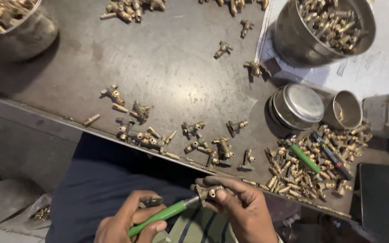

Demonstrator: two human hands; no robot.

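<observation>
While the left hand (129,222) grips a green-handled screwdriver (160,216), its tip meets a brass fitting (208,192) pinched in the right hand's (241,209) closed fingers, just below the metal table (167,67) edge.

The person has bare hands, dark navy trousers (100,189) and a green garment (199,227) (dark-striped).

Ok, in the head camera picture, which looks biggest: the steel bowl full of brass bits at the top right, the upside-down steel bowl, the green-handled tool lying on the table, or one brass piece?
1. Steel bowl full of brass bits
2. Upside-down steel bowl
3. Green-handled tool on the table
4. Single brass piece

The upside-down bowl sits nearer the camera, yet looks smaller, so that order seems safe.
</observation>
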